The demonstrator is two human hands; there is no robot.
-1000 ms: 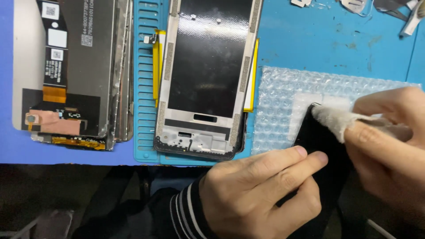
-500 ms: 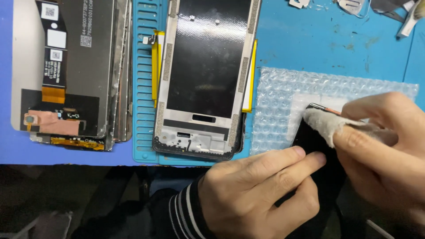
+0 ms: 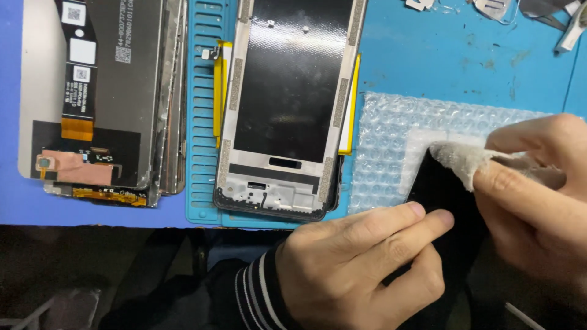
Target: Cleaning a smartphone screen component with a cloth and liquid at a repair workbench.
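Sleeve: dark with white stripes (image 3: 257, 293), nearest the camera, low centre, leading into the left hand.
Left hand: (image 3: 361, 269) near centre, fingers curled and pressed onto the near-left edge of the black panel, pinning it rather than lifting it; index tip (image 3: 416, 211) and middle tip lie on its surface.
Black panel: (image 3: 449, 201) dark glossy slab at near right, long axis running from near toward far with a slight tilt to the left; far end rests on the bubble wrap, near end runs out of view below.
Right hand: (image 3: 538, 201) at right edge, closed around a wad of off-white cloth (image 3: 458, 160), thumb and fingers pinching it tight.
Key relation: cloth sits on the far-right corner of the panel, so the panel lies left and near of that grip; left hand holds the opposite edge, both hands touching it.
Bubble wrap: (image 3: 391, 134) clear sheet under the panel, lying on the blue mat (image 3: 428, 55).
Middle ground: phone frame with dark centre (image 3: 287, 104) on a ribbed teal tray (image 3: 202, 122), left of the wrap, apart from both hands.
Far left: stack of display panels face down (image 3: 104, 91), flex cables showing.
Far right corner: small metal parts and tools (image 3: 568, 30), too small to tell.
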